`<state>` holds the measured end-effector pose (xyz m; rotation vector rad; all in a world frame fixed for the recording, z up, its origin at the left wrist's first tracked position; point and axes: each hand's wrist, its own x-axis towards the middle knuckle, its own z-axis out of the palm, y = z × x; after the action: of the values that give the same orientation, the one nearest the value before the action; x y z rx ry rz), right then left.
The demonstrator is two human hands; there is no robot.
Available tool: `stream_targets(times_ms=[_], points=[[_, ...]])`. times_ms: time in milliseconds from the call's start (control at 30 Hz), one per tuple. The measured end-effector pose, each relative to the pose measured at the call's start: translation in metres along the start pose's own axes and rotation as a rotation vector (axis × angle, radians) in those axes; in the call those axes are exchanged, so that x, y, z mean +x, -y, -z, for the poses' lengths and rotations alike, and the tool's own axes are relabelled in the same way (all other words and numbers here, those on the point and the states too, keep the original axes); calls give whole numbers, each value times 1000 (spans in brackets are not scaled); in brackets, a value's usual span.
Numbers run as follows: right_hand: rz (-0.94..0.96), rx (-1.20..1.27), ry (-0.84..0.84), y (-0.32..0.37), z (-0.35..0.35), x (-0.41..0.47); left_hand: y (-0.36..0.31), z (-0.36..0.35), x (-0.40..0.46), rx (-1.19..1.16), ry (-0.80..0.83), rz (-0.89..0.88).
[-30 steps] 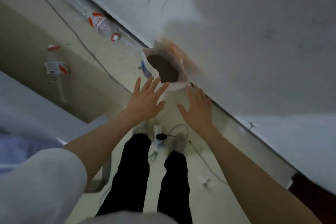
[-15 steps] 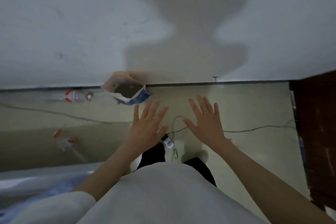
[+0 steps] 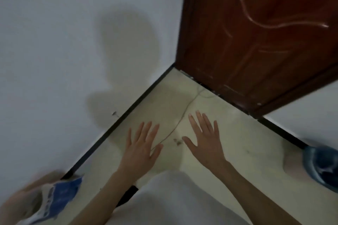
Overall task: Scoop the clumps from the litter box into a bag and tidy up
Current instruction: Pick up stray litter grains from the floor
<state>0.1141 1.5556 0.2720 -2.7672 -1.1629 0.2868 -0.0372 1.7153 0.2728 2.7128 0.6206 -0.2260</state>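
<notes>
— Hands first. What are they doing?

— Both held out flat over the floor, palms down, fingers straight and spread. Left hand and right hand sit side by side, a gap between them, gripping nothing. Can't tell whether they touch the floor or hover above it.

— Anything between them?

— A thin cord runs across the tiles through that gap toward the door. Small brownish crumbs lie just beside the right thumb.

— The bag?

— Lower left, against the wall: a blue-and-white bag, badly blurred. Its mouth and contents don't show. There is print on the blue face, unreadable.

— Other containers?

— A dark blue rounded object at the right edge, by the skirting. Cut off by the frame; can't tell what it is or what it holds.

— Litter box?

— Not in sight from here.
</notes>
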Motion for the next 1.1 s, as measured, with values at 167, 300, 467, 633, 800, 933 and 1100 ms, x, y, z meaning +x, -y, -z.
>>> stream_targets(times_ms=[167,300,467,633,800,933,1100], points=[[-281,49,-100,-106,31,-38,-112,0,71,93,80,-264],[-512,131,-140,-166,41,-71,-198,-10,110,157,178,-476],[-784,194,-168,-248,51,-116,-309,-38,145,151,266,-707],[-1006,212,-153,-344,58,-151,-415,-78,191,153,356,-847],[-1207,193,-225,-424,74,-206,-523,-109,223,213,391,-1005],[-1433,238,-271,-466,71,-264,-617,-141,218,298,437,-1239],[-1563,316,-269,-514,51,-352,-721,-194,177,308,446,-1363]])
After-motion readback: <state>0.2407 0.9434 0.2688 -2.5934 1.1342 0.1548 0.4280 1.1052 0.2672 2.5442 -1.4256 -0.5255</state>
